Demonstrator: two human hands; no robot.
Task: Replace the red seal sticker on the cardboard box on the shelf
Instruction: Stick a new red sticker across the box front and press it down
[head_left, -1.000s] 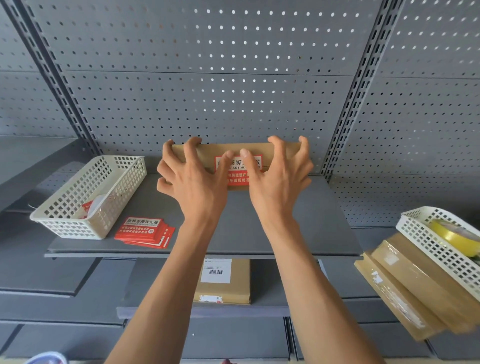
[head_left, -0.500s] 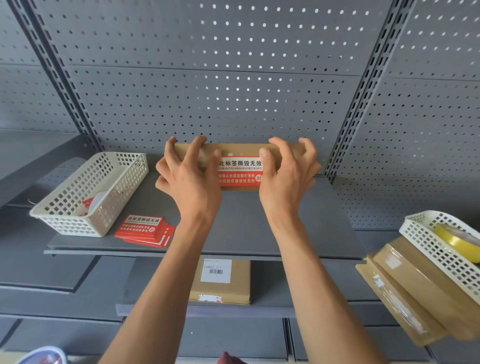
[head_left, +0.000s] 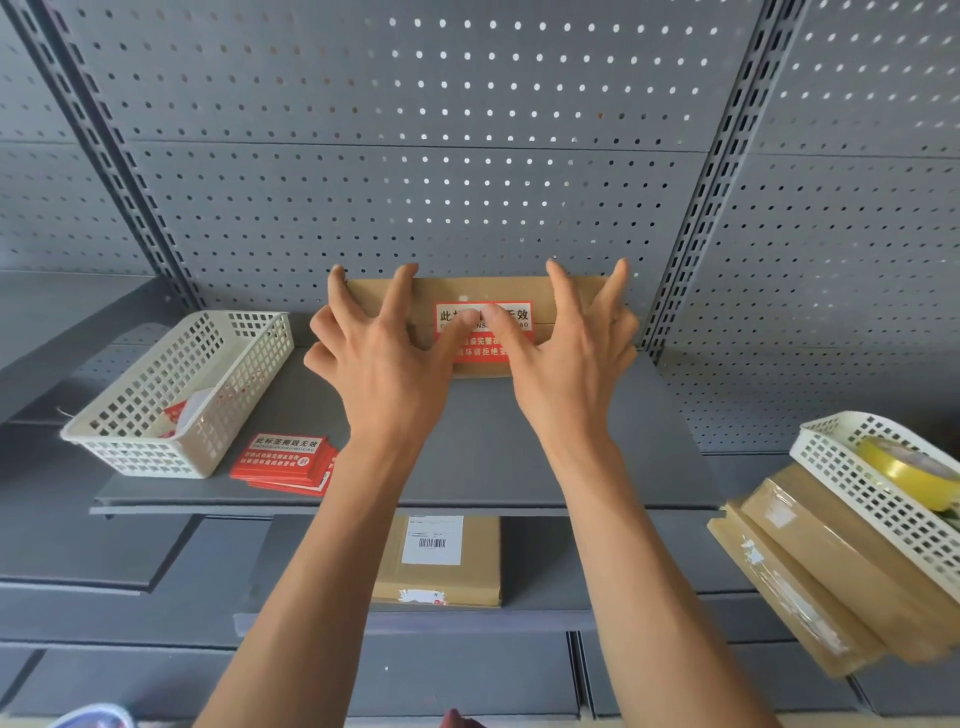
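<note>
A flat cardboard box (head_left: 467, 291) lies at the back of the grey shelf (head_left: 467, 457), against the pegboard. A red seal sticker (head_left: 514, 317) with white and black print sits across its front seam. My left hand (head_left: 384, 358) and my right hand (head_left: 566, 353) rest on the box with fingers spread over its top edge. Both thumbs press on the middle of the sticker, side by side, covering part of its text. Neither hand grips anything.
A white plastic basket (head_left: 171, 395) stands at the shelf's left, with a stack of red stickers (head_left: 285, 462) beside it. A labelled box (head_left: 441, 561) lies on the lower shelf. At right, a basket with yellow tape (head_left: 904, 467) rests on stacked cardboard boxes (head_left: 810, 571).
My thumbs, spread to the sticker's two ends half a second ago, have slid back together at its middle. The box has not moved.
</note>
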